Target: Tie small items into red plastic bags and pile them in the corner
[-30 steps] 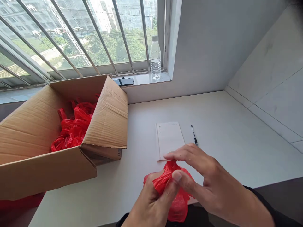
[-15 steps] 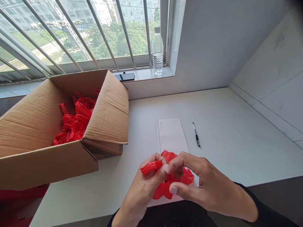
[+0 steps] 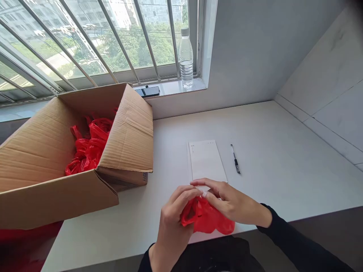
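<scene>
A crumpled red plastic bag (image 3: 208, 219) hangs beneath both hands at the table's front edge. My left hand (image 3: 176, 215) is curled around its left side, with the fingertips closed at the top of the bag. My right hand (image 3: 229, 202) comes in from the right, thumb and fingers closed at the bag's upper edge and touching the left fingertips. The exact pinch point is hidden by the fingers. Just beyond the hands lies a white notepad (image 3: 207, 160) with small marks along its top, its lower end partly covered by my fingers.
A black-and-clear pen (image 3: 235, 159) lies right of the notepad on the white table (image 3: 272, 162). At left stands an open cardboard box (image 3: 127, 139) holding more red plastic bags (image 3: 93, 143). A water bottle (image 3: 186, 62) and a phone (image 3: 147, 91) rest on the windowsill.
My right hand has turned and drawn in, its thumb and fingers closing where they were apart. The left hand has rolled over, and the bag's loop that stuck out leftward now hangs below the fingers.
</scene>
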A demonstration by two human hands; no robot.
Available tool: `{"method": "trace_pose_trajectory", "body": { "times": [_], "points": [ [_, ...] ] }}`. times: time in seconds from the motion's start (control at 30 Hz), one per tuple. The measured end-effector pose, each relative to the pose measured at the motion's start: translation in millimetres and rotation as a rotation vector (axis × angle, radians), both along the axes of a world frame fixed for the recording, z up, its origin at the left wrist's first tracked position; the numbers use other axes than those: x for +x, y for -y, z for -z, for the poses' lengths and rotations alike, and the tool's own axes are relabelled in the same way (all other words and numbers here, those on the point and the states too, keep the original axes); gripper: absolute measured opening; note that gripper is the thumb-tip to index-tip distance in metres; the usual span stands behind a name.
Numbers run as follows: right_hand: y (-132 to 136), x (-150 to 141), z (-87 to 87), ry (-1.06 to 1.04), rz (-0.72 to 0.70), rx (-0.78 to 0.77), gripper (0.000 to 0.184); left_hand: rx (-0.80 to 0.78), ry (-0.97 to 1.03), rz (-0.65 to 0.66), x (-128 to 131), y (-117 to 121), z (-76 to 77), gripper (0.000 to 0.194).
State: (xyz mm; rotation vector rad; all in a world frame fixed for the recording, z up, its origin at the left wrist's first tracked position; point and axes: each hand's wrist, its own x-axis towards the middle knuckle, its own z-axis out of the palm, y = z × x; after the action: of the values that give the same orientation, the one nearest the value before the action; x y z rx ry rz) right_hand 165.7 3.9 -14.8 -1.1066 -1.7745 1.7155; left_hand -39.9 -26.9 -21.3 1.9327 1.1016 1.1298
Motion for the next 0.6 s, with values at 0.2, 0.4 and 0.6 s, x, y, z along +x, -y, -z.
{"method": "trace_pose_trajectory", "body": {
  "times": [0.2, 0.4, 0.6],
  "points": [
    [-3.4, 0.8, 0.1, -0.043, 0.064, 0.072, 0.018, 0.064, -0.149, 0.037, -1.5, 3.4, 14.4, 0.06],
    [10.4, 36.9, 25.1, 0.236, 0.294, 0.15, 0.021, 0.02, -0.403, -0.085, -44.2, 44.2, 45.9, 0.06],
    [36.2, 43.9, 66.4, 0.407, 0.456, 0.064, 0.031, -0.147, -0.483, -0.204, -57.0, 74.9, 79.3, 0.056]
  ]
}}
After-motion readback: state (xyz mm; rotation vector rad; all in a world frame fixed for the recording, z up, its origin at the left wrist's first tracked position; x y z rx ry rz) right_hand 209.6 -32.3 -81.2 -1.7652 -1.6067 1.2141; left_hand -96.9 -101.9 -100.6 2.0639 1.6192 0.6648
